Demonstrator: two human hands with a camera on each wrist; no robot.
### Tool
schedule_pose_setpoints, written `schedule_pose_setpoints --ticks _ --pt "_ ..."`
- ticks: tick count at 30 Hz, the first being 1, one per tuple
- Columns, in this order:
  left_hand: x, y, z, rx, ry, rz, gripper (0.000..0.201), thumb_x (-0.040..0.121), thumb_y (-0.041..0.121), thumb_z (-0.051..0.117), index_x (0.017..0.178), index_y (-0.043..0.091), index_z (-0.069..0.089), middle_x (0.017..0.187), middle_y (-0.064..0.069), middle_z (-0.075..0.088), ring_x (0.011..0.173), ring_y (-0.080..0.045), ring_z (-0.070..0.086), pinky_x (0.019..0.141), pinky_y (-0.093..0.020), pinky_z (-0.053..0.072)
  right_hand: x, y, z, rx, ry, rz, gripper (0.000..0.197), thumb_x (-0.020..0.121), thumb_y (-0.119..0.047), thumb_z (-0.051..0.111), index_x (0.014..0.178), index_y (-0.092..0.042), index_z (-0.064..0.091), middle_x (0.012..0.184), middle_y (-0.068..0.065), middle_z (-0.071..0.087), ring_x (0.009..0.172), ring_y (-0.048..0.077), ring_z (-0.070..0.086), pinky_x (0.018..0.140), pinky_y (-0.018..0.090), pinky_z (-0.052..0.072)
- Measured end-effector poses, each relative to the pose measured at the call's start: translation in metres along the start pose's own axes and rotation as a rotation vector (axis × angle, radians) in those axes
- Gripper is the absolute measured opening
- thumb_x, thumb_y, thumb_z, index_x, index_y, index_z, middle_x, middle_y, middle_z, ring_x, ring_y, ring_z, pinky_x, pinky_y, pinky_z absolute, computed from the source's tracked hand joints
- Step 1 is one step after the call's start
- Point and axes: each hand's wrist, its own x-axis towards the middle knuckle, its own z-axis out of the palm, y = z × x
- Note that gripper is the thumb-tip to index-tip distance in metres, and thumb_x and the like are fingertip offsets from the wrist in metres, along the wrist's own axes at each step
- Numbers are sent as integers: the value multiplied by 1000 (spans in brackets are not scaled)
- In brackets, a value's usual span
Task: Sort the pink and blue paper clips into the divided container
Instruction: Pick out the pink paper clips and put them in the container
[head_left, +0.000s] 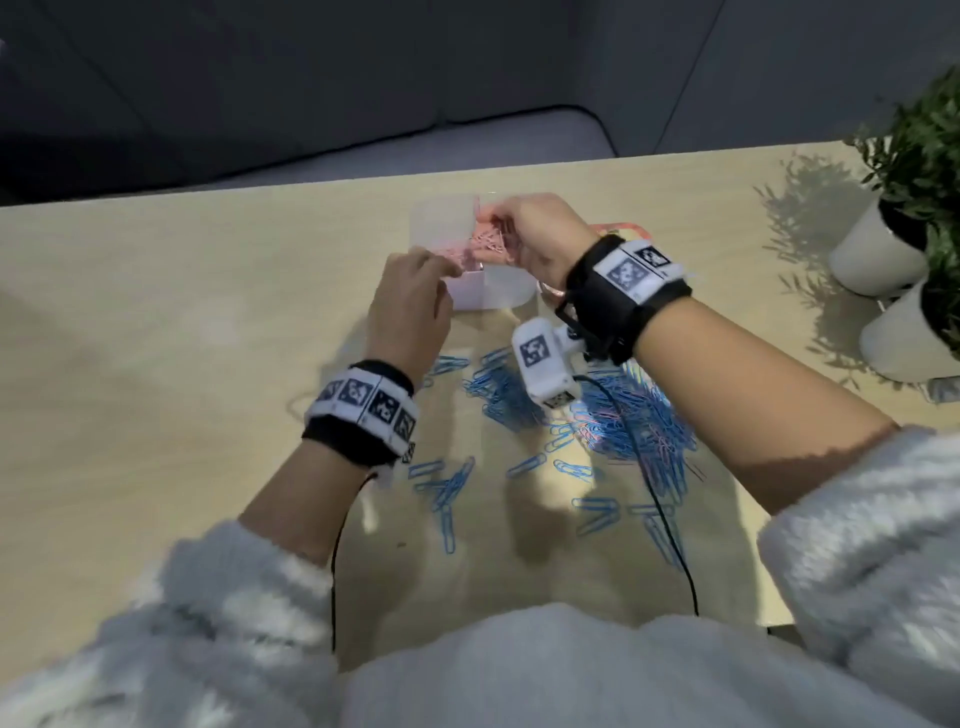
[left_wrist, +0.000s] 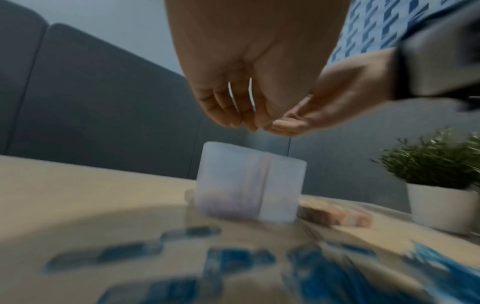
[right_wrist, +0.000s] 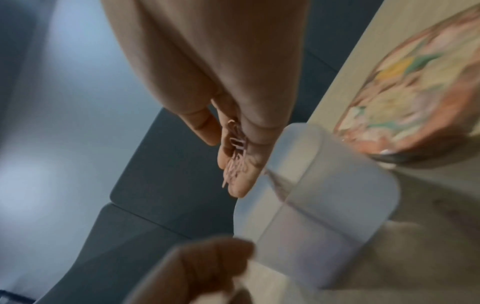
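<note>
**Inspector:** Fluffy white sleeves (head_left: 249, 587) noted nearest the lens. Beyond them, loose blue wire paper clips (head_left: 519, 410) spread on the pale wooden table (head_left: 156, 338), with a few pink ones mixed into the dense heap under the right forearm.

**Second:** State of the hands?

**Inspector:** Right hand (head_left: 540, 234) directly above the frosted translucent divided container (head_left: 498, 286), fingers curled round a small bunch of pink wire paper clips (right_wrist: 235, 164), clips dangling lengthwise, tips down. Left hand (head_left: 410, 306) at the container's near-left edge, fingers loosely bent, nothing held; contact with the wall not determinable through blur.

**Second:** Container contents?

**Inspector:** Pink clips already lying in the compartment under the right hand. Other compartments apparently empty.

**Second:** Governing relation?

**Inspector:** Bunch hanging straight over the pink compartment, just above its rim; right hand nearer. Judged: release due, straight down. Risk: a stray clip crossing the divider.

**Second:** Bystanders?

**Inspector:** White potted plants (head_left: 883, 249) far right; patterned round tin lid (right_wrist: 415, 92) behind the container.
</note>
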Motion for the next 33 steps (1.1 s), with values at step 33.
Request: schedule_pose_setpoints --ticks 33 --pt "-120 1 35 117 -525 7 29 81 37 45 92 18 63 118 -4 60 121 -30 49 95 -45 45 -66 151 -52 -1318 89 -279 26 80 -33 64 96 -12 64 98 10 64 102 29 51 84 36 42"
